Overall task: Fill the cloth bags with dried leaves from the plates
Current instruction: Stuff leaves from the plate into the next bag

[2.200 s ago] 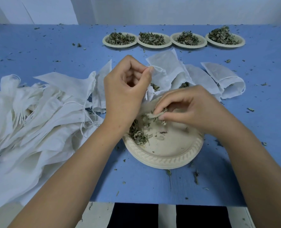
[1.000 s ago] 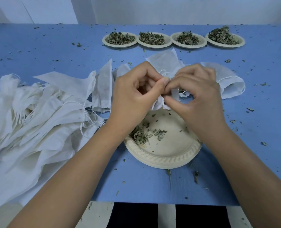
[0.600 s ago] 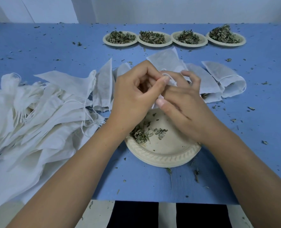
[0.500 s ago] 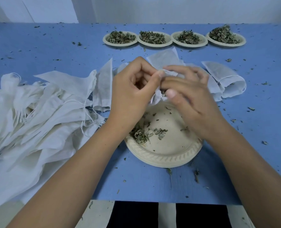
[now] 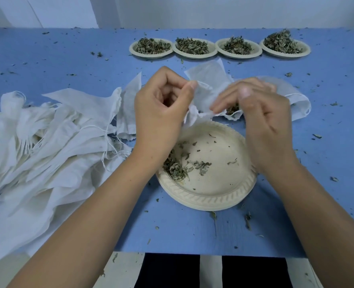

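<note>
A cream paper plate [image 5: 209, 196] lies near the table's front edge with a small heap of dried leaves [image 5: 178, 168] left on its left side. Above its far rim my left hand [image 5: 159, 113] pinches the mouth edge of a white cloth bag [image 5: 203, 98] between thumb and forefinger. My right hand [image 5: 261, 119] is blurred, fingers spread over the bag's opening, where dried leaves show inside the bag [image 5: 232, 109]. I cannot tell whether the right fingers grip the cloth.
A pile of empty white cloth bags [image 5: 43, 146] with drawstrings covers the left of the blue table [image 5: 68, 65]. More bags [image 5: 296, 100] lie behind my right hand. Several plates heaped with dried leaves [image 5: 194, 47] line the far side. Leaf crumbs are scattered around.
My right hand took a pinch of leaves from the plate, carried it up to the bag mouth held by my left hand, and now its fingers are spread apart there.
</note>
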Motion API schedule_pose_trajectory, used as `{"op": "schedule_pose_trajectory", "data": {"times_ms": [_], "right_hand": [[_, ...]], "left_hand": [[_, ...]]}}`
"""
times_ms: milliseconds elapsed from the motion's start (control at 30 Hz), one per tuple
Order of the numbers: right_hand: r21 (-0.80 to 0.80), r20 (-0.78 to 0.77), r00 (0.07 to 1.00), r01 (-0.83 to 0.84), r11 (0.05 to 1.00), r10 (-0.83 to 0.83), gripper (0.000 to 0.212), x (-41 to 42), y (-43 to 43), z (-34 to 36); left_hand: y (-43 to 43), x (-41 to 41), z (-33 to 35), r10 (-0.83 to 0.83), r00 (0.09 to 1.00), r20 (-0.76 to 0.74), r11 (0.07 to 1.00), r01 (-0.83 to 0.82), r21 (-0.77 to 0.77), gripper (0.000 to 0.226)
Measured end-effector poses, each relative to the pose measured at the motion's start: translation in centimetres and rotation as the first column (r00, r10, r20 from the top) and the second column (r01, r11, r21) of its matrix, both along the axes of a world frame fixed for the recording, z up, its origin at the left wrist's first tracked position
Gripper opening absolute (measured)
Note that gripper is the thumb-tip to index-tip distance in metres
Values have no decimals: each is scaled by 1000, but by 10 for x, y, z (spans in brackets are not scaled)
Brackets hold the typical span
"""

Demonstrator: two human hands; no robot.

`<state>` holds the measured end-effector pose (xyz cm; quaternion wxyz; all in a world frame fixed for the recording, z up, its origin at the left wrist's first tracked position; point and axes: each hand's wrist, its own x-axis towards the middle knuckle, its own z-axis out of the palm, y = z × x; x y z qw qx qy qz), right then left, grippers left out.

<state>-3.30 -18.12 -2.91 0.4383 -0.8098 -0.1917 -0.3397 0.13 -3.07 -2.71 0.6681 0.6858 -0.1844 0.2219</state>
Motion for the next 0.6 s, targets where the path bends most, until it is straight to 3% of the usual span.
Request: {"op": "schedule_pose_trajectory", "data": {"times_ms": [67,100,167,200,233,333,600], "right_hand": [[117,-98,995,5,993,6,37,-2,1,0],[86,-215,975,-40,995,58,32,-2,4,-2],[-156,-483,863,-252,955,148,14,-3,13,-7],[-259,-578,800,-371,892,165,17,-4,17,-8],[-311,-626,756,-465,829,189,33,-4,19,-10],[-281,-650,696,-593,754,305,46,-4,21,-11],[-292,-591,699,-650,702,402,14,-6,22,-9]], "left_hand": [[2,3,0,61,998,-18,996,-62,-57,25],[3,3,1,87,996,-22,993,-88,-76,25],[3,4,2,113,993,-22,989,-115,-88,26],[3,3,2,113,993,-21,990,-114,-86,26],[3,3,2,108,994,-19,991,-109,-81,26],[2,1,2,87,996,-16,994,-88,-60,25],[0,0,1,74,996,-43,996,-76,-51,25]]}}
